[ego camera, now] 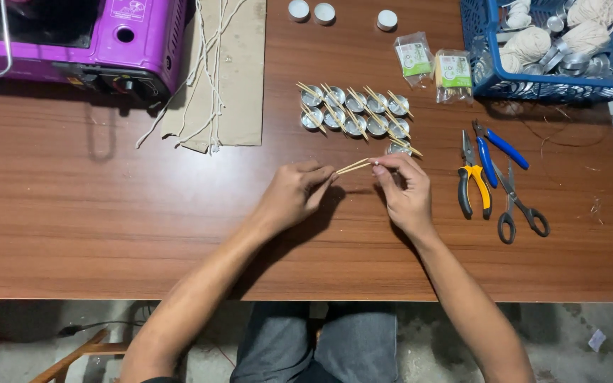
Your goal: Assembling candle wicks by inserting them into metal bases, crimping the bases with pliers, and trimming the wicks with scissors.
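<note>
At the bench's far left corner sits a glossy purple portable stove (72, 42), and just right of it a flat sheet of brown cardboard (239, 71) carries loose lengths of pale string (207, 78). The wood-grain bench (72, 213) is bare along its near edge. Near the middle, the left hand (289, 195) is closed to a pinch on one end of a pair of thin wooden sticks (352, 167); the right hand (406, 191) pinches the other end, both held just above the bench top. Beyond the hands, two rows of small round metal cups (355, 113) each already carry crossed sticks, and one more fitted cup (400, 149) lies just by the right fingers; I judge the work well advanced. Three white filled cups (324, 13) stand at the far edge. Further right lie two small clear packets (434, 67), then yellow-handled pliers (473, 188), blue-handled pliers (498, 149) and grey scissors (519, 206). A blue plastic basket (477, 64) at the far right corner holds unfitted cups and balls of string, so stock remains.
</note>
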